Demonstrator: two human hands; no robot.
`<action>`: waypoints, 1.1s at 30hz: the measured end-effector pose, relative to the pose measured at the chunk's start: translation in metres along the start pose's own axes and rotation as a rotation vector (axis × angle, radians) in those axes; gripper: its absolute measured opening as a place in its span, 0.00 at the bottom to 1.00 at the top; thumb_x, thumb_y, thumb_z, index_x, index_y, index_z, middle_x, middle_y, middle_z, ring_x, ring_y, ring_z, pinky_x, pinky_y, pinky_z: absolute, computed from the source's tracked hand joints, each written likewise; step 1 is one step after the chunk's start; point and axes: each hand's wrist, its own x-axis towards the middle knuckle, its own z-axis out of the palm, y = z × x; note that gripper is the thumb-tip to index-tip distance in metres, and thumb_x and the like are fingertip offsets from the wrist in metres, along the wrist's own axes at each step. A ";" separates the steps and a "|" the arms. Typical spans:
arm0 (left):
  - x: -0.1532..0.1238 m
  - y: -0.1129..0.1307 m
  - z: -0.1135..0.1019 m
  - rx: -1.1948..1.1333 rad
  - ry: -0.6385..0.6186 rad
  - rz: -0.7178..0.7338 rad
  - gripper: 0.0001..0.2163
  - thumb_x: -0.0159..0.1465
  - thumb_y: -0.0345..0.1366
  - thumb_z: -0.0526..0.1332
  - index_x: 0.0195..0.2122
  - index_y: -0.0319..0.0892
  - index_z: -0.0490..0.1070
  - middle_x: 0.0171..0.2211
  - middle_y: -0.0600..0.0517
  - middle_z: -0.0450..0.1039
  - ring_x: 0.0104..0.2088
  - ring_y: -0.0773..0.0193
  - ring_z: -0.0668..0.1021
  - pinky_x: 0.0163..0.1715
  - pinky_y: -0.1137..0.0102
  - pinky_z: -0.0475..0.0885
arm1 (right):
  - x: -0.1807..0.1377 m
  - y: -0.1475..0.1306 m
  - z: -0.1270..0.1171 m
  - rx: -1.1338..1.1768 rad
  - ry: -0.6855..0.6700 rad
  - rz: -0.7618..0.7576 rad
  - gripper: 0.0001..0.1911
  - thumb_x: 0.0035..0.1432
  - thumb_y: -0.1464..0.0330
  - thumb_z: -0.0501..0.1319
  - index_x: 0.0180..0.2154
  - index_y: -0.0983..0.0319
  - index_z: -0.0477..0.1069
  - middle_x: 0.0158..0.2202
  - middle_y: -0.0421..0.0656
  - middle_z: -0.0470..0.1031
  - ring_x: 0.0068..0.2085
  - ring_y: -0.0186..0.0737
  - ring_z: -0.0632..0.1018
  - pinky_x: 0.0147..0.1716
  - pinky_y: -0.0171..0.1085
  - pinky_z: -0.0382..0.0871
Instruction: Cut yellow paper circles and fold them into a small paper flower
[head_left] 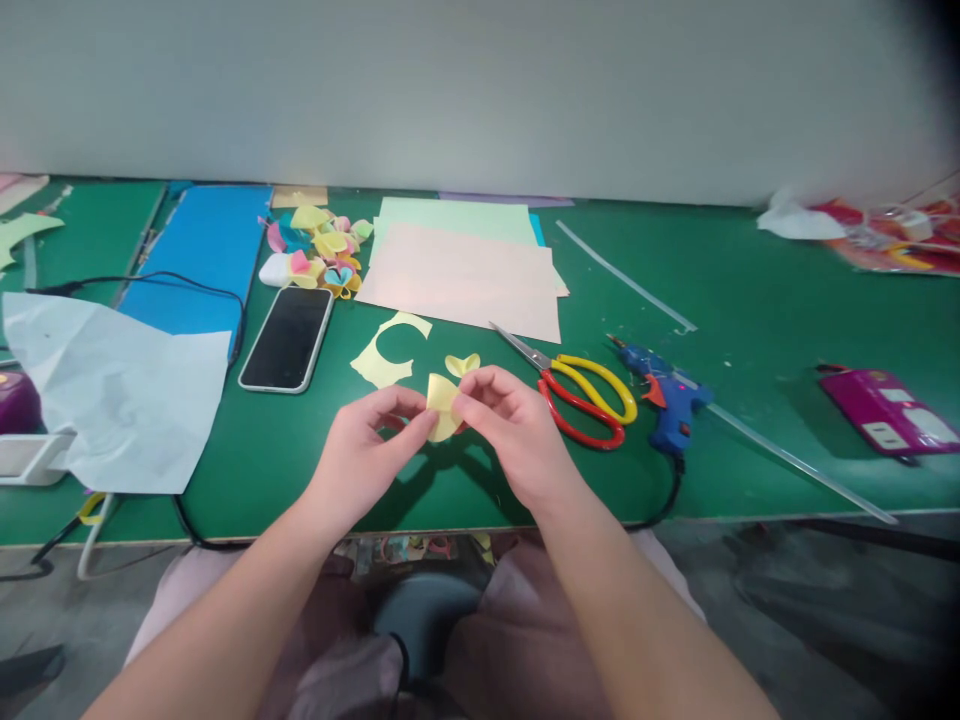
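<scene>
Between my two hands is a small yellow paper piece [441, 405], curved and pinched at both sides above the table's front part. My left hand [373, 450] grips its left side between thumb and finger. On the other side, my right hand [512, 432] pinches its right edge, fingers curled. Just behind lies a folded yellow paper petal [462, 364]. A yellow paper scrap [390, 352] with a round cut-out rests beyond my left hand. To the right of my right hand are scissors [589, 390] with one red and one yellow handle, blades slightly apart.
A blue glue gun [667, 395] with a clear glue stick lies right of the scissors. Pink paper sheets [472, 275] lie behind, beside a pile of paper flowers [322, 245] and a phone [288, 338]. White paper [142, 395] and cables are at left, a purple device [889, 410] at right.
</scene>
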 end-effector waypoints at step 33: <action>-0.006 0.003 0.007 0.393 0.237 0.241 0.04 0.56 0.33 0.59 0.25 0.43 0.72 0.25 0.56 0.77 0.25 0.70 0.75 0.28 0.76 0.71 | -0.005 0.006 0.006 -0.410 0.112 -0.111 0.03 0.49 0.70 0.58 0.29 0.60 0.69 0.26 0.38 0.75 0.26 0.35 0.75 0.29 0.36 0.72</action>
